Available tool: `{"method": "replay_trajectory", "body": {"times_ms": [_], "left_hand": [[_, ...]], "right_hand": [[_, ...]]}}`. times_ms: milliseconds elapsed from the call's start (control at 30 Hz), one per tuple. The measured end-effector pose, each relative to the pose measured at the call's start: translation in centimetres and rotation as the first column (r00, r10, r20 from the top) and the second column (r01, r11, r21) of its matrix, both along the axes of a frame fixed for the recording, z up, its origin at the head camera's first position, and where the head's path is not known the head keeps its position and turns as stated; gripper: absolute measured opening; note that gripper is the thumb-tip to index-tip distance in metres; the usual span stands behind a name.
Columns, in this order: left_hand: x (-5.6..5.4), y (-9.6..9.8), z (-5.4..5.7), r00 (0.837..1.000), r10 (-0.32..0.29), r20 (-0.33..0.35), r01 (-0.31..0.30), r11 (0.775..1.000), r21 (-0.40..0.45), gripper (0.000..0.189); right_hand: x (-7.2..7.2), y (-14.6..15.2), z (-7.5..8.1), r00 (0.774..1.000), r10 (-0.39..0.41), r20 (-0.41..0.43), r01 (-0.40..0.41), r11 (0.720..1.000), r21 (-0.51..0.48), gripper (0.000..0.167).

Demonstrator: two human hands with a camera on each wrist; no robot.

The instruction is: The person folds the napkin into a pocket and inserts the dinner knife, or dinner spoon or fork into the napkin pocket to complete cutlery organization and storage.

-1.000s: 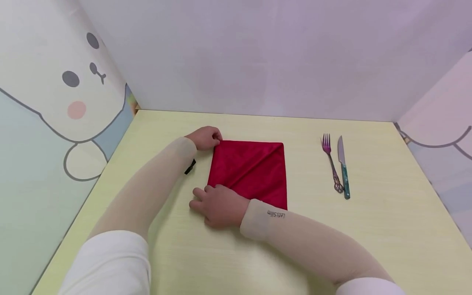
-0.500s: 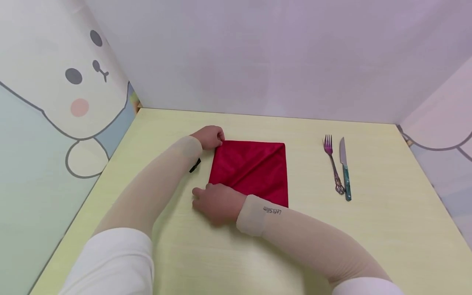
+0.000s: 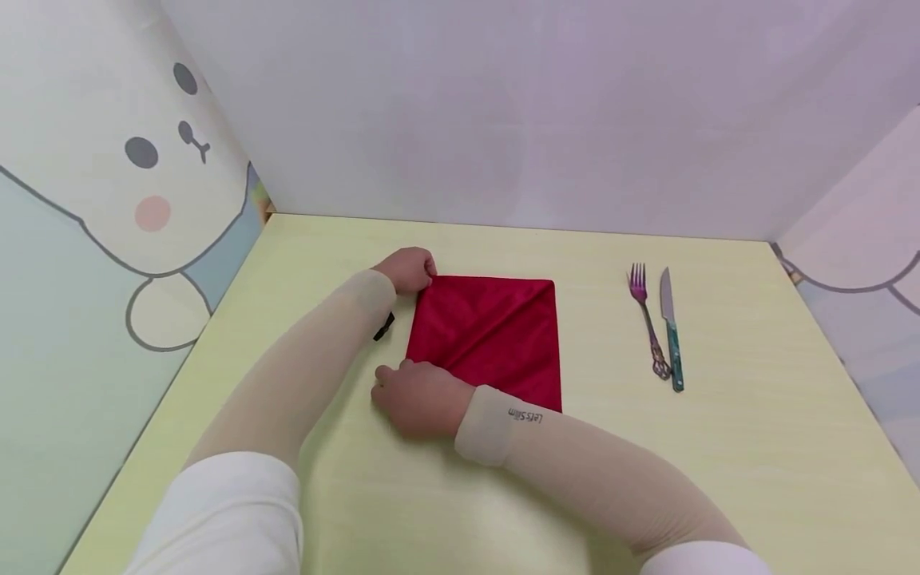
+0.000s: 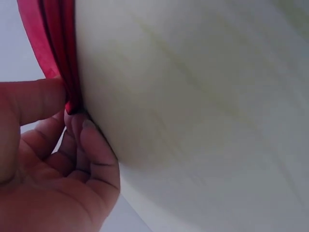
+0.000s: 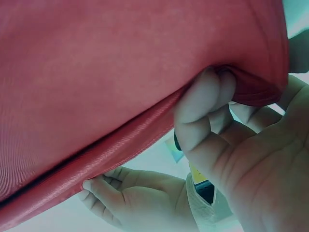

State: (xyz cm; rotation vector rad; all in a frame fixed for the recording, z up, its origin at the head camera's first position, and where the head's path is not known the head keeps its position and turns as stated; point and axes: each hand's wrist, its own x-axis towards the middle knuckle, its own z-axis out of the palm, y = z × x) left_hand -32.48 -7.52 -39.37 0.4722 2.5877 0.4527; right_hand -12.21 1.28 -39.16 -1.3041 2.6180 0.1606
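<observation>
A folded red cloth napkin [image 3: 496, 319] lies as a near-square on the table, with diagonal creases across its top. My left hand [image 3: 408, 270] pinches its far left corner. Stacked layers of the red cloth [image 4: 60, 43] run into that thumb-and-finger grip in the left wrist view. At the near left corner, my right hand [image 3: 424, 399] grips the cloth, its back hiding the near edge in the head view. From the right wrist, the fingers [image 5: 203, 104] are seen curled at the cloth's edge, and the left hand [image 5: 140, 195] holds the other end of that edge.
A fork [image 3: 649, 319] with purplish tines and a knife [image 3: 672, 327] with a teal handle lie side by side on the pale table [image 3: 755, 335], right of the napkin. A small black strap-like piece [image 3: 384, 327] shows by the left wrist. Light walls border the table.
The right hand's fingers have drawn closer together at the near left corner. The left hand keeps its pinch at the far corner. The napkin and cutlery look nearly unchanged.
</observation>
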Motion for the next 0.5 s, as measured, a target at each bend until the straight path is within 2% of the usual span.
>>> {"method": "replay_trajectory", "body": {"times_ms": [100, 167, 300, 400, 500], "left_hand": [[0.2, 0.5, 0.3, 0.999, -0.041, -0.021, 0.04, 0.998, -0.056, 0.023], [0.2, 1.0, 0.5, 0.996, -0.078, -0.03, 0.075, 0.991, -0.112, 0.02], [0.3, 1.6, 1.0, 0.99, -0.136, -0.022, 0.129, 0.974, -0.187, 0.029], [0.4, 1.5, 1.4, 0.986, -0.167, -0.008, 0.162, 0.967, -0.198, 0.031], [0.4, 1.1, 1.8, 0.988, -0.155, 0.01, 0.155, 0.975, -0.159, 0.033]], "right_hand": [[0.0, 0.2, 0.1, 1.0, 0.008, -0.013, -0.008, 1.0, 0.003, 0.012], [0.0, 0.3, 0.1, 0.999, 0.02, -0.026, -0.019, 1.0, 0.002, 0.01], [0.0, 0.5, 0.1, 0.996, 0.072, -0.057, -0.071, 0.997, 0.033, 0.006], [-0.2, 0.6, 0.1, 0.992, 0.111, -0.065, -0.107, 0.992, 0.071, 0.005], [-0.4, 0.7, 0.1, 0.993, 0.106, -0.05, -0.103, 0.993, 0.052, 0.004]]}}
